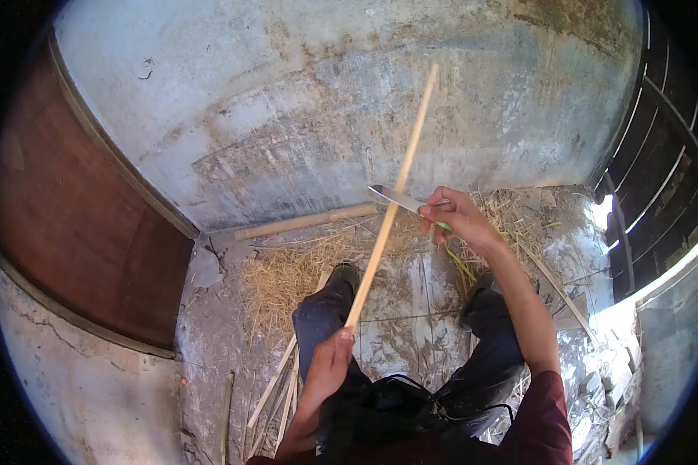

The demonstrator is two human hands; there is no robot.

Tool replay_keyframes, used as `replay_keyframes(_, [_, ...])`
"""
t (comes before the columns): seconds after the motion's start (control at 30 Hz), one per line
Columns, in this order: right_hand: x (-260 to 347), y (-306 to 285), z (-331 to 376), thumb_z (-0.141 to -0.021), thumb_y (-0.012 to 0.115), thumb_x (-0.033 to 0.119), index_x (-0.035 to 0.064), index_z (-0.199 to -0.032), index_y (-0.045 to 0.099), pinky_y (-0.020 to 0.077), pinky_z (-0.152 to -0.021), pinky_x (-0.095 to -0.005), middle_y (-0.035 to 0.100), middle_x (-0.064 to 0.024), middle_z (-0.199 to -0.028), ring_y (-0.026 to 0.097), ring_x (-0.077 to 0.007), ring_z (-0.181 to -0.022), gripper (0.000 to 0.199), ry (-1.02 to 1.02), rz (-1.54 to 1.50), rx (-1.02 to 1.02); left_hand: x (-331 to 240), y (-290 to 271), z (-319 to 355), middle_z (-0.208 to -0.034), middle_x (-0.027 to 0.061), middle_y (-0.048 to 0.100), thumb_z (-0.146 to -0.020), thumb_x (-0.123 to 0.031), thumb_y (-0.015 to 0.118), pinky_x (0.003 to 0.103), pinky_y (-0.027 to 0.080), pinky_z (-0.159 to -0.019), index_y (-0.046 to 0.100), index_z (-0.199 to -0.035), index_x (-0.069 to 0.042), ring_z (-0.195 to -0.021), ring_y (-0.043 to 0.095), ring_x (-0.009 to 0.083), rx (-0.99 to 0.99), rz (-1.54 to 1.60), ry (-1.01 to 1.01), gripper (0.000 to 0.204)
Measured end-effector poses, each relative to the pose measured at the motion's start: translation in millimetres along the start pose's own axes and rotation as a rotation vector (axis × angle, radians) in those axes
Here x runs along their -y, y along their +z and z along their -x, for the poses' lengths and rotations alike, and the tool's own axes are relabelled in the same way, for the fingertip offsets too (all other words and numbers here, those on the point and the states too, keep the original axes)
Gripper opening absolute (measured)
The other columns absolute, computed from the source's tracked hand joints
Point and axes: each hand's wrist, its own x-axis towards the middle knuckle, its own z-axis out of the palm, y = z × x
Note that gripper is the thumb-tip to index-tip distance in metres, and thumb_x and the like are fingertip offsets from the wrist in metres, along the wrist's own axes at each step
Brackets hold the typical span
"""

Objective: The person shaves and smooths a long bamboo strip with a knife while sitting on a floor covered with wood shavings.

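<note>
My left hand (330, 363) is closed round the lower end of a long, pale strip of bamboo or wood (378, 252), which slants up and away to the right. In my right hand (459, 218) is a knife (396, 198) with a green handle, of which only a bit shows past my fingers. Its blade points left and lies across the strip near the middle, seemingly against it. The strip's far end stands in front of the stained wall.
Pale shavings (291, 280) litter the floor by my shoes. A bamboo pole (306, 222) lies along the wall (287, 116). Several strips (273, 385) lie beside my left leg. A brown door panel (93, 209) is at left, dark slats (659, 155) at right, with rubble (616, 380) below.
</note>
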Motion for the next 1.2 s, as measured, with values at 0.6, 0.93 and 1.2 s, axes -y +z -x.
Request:
replay_keyframes(0.6, [7,57,41,-0.096,0.080,0.016,0.0087,-0.105,0.062,0.0541,-0.068,-0.0335,0.070,-0.0056,-0.089,0.071,-0.0213,-0.074,0.022,-0.935,0.478,-0.139,-15,-9,-15,-0.068,-0.0065,0.041,-0.119,-0.049,0.034,0.026,0.030,-0.055,0.051,-0.086,-0.012,-0.060,0.038,0.0056,-0.012,0.135,-0.027,0.053])
replay_keyframes(0.93, [-19,103,49,-0.093,0.084,0.024,0.0097,-0.101,0.066,0.0553,-0.058,-0.0396,0.071,-0.0054,-0.087,0.072,-0.0289,-0.068,0.024,-0.918,0.586,-0.103,-29,-14,-7,-0.072,-0.0055,0.041,-0.118,-0.052,0.034,0.027,0.030,-0.057,0.052,-0.090,-0.010,-0.063,0.037,0.0072,0.066,0.157,0.052,0.054])
replay_keyframes(1.2, [-10,99,49,-0.084,0.092,0.015,0.0066,-0.095,0.067,0.0507,-0.052,-0.0368,0.069,-0.0106,-0.079,0.069,-0.0271,-0.062,0.030,-1.077,0.637,-0.096,-53,-16,3,-0.069,-0.0004,0.044,-0.119,-0.046,0.034,0.031,0.034,-0.057,0.055,-0.091,-0.005,-0.061,0.041,0.0114,0.013,-0.008,0.112,0.054])
